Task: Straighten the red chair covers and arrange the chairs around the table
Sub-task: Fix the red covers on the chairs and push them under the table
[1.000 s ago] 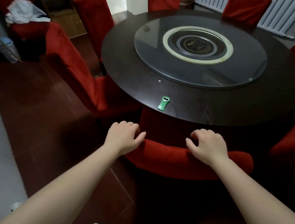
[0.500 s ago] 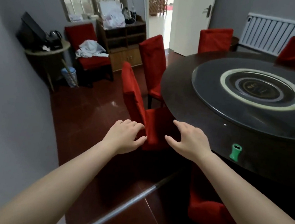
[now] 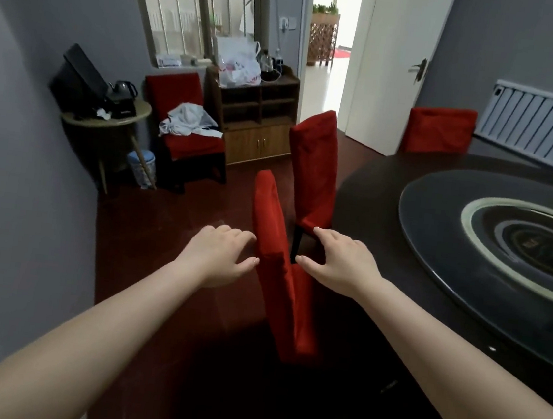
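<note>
Reaching for the nearest red fabric-covered chair (image 3: 278,299)

Our left grip (image 3: 223,255) and right grip (image 3: 341,261) are released, fingers spread either side of its back, beside the round dark wooden surface (image 3: 366,199), probably to seize and square it. The glass turntable (image 3: 437,234) has a centre mark too blurred to read.

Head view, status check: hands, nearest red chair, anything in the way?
Left hand open, right hand open, flanking nearest red chair back, no grip. Chair edge-on to camera, seat toward round table. Second red chair close beyond it.
</note>
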A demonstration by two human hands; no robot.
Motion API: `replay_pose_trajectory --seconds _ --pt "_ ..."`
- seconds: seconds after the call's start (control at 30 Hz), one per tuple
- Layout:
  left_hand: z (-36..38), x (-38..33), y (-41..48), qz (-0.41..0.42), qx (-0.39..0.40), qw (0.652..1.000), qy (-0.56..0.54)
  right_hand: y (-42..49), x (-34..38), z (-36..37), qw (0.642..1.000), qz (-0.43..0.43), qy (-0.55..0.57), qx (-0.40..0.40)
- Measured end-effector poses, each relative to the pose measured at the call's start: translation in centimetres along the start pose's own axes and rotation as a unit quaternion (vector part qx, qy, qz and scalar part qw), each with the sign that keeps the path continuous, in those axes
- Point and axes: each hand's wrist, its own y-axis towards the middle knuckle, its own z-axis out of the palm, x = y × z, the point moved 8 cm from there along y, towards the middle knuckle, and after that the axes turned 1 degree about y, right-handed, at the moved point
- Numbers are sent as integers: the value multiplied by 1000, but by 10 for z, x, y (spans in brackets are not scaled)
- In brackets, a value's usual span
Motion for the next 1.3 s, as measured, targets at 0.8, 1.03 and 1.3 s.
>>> replay_pose_trajectory --seconds 0.8,1.03,1.3 --pt "54 184 317 220 16 975 -16 275 -11 82 975 218 1 30" --pt "66 167 389 314 19 949 -21 284 -20 107 951 305 8 46" --pt "101 124 441 385 28 922 -32 305 -75 106 921 385 -13 52"
